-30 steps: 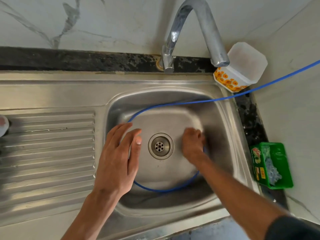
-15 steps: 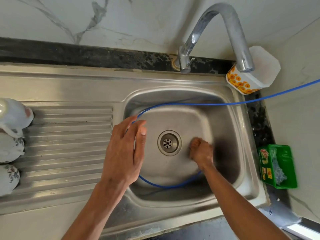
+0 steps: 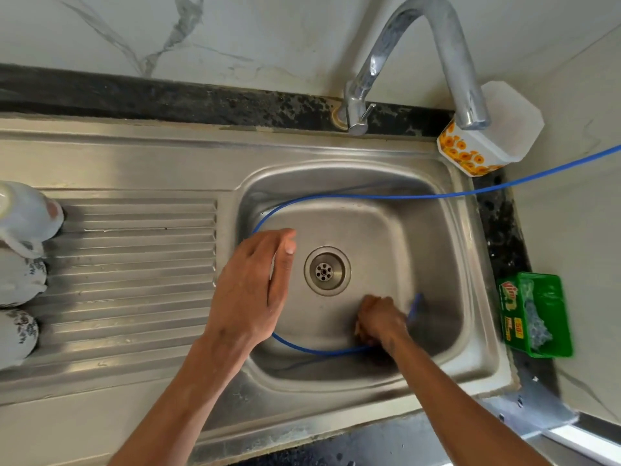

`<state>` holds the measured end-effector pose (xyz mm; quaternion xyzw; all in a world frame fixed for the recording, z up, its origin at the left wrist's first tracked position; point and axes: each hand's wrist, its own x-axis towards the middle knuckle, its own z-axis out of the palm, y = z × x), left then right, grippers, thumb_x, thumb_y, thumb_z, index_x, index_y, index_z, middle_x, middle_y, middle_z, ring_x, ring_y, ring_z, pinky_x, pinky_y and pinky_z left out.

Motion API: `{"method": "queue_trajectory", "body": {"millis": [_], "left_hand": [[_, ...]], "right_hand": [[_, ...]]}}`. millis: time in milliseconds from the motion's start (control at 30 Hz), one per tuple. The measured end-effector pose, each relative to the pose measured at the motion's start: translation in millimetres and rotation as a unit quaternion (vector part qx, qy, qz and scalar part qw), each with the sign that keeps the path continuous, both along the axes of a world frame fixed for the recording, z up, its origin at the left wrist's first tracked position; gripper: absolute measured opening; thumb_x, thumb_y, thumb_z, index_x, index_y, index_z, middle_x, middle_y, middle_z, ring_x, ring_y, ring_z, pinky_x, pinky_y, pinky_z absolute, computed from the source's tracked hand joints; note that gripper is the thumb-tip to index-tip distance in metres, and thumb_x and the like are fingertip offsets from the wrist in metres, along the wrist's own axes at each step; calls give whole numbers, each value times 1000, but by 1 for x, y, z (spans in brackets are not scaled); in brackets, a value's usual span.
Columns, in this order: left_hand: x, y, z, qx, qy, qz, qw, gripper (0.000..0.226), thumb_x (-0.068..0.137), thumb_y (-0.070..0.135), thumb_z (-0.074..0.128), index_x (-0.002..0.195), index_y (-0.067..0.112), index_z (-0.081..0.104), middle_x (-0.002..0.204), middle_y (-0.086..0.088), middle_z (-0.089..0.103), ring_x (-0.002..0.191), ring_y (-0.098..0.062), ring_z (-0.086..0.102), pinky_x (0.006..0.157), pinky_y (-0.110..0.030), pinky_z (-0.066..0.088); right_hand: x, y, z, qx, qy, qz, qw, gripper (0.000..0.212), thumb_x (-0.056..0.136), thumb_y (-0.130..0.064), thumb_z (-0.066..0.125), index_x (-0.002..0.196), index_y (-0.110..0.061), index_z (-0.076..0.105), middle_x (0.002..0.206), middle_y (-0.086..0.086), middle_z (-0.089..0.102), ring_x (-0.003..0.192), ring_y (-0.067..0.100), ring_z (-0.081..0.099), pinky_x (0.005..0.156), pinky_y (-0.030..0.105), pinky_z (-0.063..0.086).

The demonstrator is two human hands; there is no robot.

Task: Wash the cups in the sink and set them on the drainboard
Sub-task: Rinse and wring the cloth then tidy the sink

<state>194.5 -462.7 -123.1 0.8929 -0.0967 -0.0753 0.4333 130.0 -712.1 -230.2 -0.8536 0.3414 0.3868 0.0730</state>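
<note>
Three white cups stand on the left end of the ribbed drainboard (image 3: 134,280): a top cup (image 3: 27,213) with a handle, a patterned middle cup (image 3: 20,277) and a patterned near cup (image 3: 16,334). The steel sink (image 3: 437,264) holds no cup that I can see. My left hand (image 3: 252,290) hovers over the basin's left side, fingers straight and together, holding nothing. My right hand (image 3: 379,321) is down on the basin floor, near-right of the drain (image 3: 327,270), with fingers curled. Whether it holds anything is hidden. A thin blue tube (image 3: 369,196) loops round the basin and passes by this hand.
The curved tap (image 3: 447,45) arches over the sink's back right. A white container with orange flowers (image 3: 487,139) sits in the back right corner. A green soap box (image 3: 537,314) with a scrubber lies on the dark counter to the right. Marble walls close in behind and at right.
The view has shifted so the cups on the drainboard show. My right hand slid from right of the drain toward the basin's near side. My left hand has stayed almost in place.
</note>
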Motion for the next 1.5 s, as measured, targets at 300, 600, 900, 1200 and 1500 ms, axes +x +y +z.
{"method": "queue_trajectory", "body": {"millis": [300,600,900,1200,1500], "left_hand": [[12,-4,-9,-15,48,-4,999,27,112,33,44,106,22,68,83,2,68,76,-19,64,78,-40,52],[11,-1,-13,-115,93,87,985,44,108,55,36,118,28,69,89,2,74,78,-6,74,75,-46,61],[11,5,-20,-98,109,88,985,38,106,53,44,106,24,69,83,-5,72,74,-22,72,70,-47,60],[1,-39,-19,-67,215,-10,974,17,106,30,57,114,30,71,94,29,68,84,25,60,73,3,40],[27,-97,14,-146,272,11,951,15,92,60,57,99,54,69,91,17,79,83,-2,76,88,-44,60]], "right_hand": [[95,78,-14,444,-175,-478,737,34,106,-3,40,78,-3,59,54,9,65,47,22,64,43,27,50],[13,73,7,309,-190,211,908,31,101,-21,55,129,-20,69,125,13,60,113,30,57,89,27,41],[61,-7,-14,206,-276,105,933,24,98,-30,69,121,-27,76,107,0,76,96,12,69,90,30,59],[20,8,93,577,-222,-599,509,36,107,-30,51,122,-4,71,96,13,77,65,19,72,55,30,58],[20,-60,188,526,-393,-425,623,30,95,-16,69,123,-11,77,122,17,75,108,31,74,103,51,50]]}}
